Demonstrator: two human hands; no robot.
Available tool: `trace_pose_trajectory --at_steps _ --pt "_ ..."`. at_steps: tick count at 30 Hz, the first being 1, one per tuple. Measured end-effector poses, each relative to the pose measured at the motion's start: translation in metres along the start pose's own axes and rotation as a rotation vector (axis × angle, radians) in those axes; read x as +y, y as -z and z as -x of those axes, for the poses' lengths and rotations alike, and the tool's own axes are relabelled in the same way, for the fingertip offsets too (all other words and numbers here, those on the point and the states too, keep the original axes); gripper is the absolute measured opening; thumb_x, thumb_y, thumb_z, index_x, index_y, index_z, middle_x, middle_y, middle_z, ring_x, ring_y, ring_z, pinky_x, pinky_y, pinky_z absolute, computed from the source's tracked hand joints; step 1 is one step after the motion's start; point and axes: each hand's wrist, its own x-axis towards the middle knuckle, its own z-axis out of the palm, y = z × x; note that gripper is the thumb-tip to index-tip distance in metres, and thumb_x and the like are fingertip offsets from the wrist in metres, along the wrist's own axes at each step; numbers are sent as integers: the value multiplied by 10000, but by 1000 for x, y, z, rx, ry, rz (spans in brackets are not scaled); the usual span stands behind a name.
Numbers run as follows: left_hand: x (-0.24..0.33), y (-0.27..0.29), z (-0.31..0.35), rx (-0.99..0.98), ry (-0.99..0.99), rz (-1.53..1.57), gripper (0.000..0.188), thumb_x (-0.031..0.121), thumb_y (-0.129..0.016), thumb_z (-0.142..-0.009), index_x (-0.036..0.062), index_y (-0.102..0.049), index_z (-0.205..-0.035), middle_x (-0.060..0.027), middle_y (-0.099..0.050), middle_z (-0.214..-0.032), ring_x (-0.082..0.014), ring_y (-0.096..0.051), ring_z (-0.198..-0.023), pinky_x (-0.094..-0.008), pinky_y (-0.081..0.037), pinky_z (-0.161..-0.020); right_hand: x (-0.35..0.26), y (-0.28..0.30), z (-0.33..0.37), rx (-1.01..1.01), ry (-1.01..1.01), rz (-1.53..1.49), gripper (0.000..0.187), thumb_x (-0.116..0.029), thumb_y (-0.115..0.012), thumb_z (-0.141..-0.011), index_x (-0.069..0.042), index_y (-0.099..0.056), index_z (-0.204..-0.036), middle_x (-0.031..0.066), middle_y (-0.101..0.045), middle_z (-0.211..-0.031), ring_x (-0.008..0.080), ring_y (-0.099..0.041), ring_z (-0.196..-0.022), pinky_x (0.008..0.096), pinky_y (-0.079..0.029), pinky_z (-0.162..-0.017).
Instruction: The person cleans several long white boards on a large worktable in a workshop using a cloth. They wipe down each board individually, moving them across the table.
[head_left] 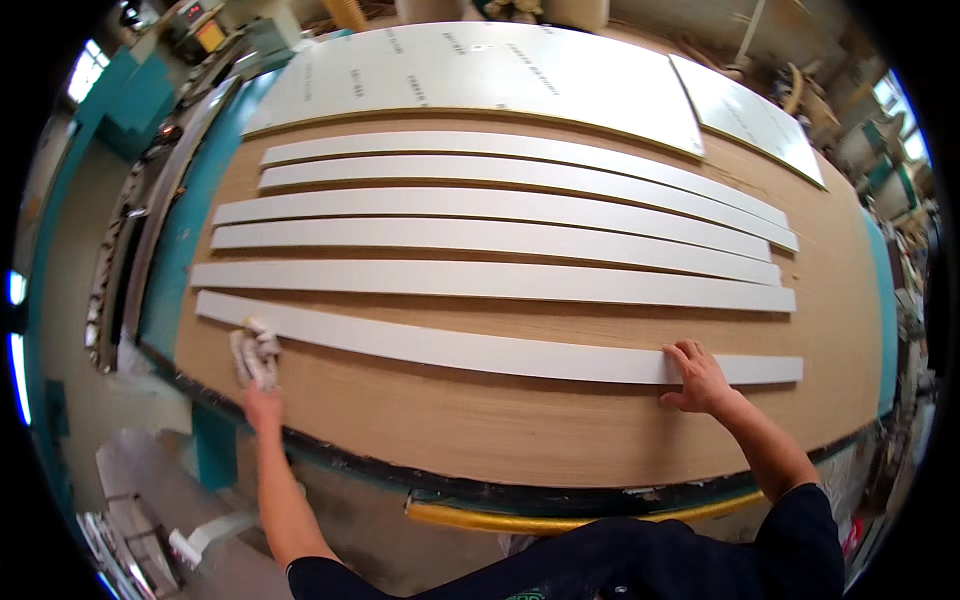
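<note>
Nearest to me, a long narrow white panel strip (480, 352) lies at a slant across the wooden tabletop. Toward its right end my right hand (697, 377), bare, is closed across it, fingers over the top and thumb at the near edge. At the strip's left end is my left hand (257, 360), in what looks like a stained white work glove. It touches or hovers at the near edge; blur hides how its fingers are bent. Just beyond lies another white strip (490, 280), with several more strips (490, 205) side by side farther back.
A large white sheet (480, 70) with printed marks and a smaller white sheet (750, 115) lie at the table's far side. The table (480, 440) has a dark near edge, with a yellow bar (590, 518) below it. Machinery (130, 230) stands at left.
</note>
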Motion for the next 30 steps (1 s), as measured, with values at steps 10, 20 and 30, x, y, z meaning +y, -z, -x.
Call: trace_pose_trajectory --at_steps 10,20,30 --pt "148 61 234 -417 -832 345 161 123 -606 -619 41 -527 -734 -157 -558 -788 -362 -566 -756 -437 -469 -666 37 9 -7 246 206 -174 562 -243 -805 -502 -45 -602 -988 132 -564 -953 332 -553 -909 428 -470 -775" --pt "295 10 193 -455 685 1817 272 238 -649 -906 39 -585 -1081 -73 -622 -1058 -221 -621 -892 -351 -524 -729 23 77 -1 343 328 -108 522 -263 -794 -477 -56 -613 -920 121 -556 -893 316 -547 -846 413 -444 -768" --pt "345 -3 136 -345 670 1883 251 155 -640 -908 29 -577 -1116 -98 -630 -1079 -227 -638 -926 -399 -565 -739 33 56 -33 410 292 -179 546 -264 -813 -500 -58 -617 -966 114 -565 -911 313 -545 -893 415 -434 -817"
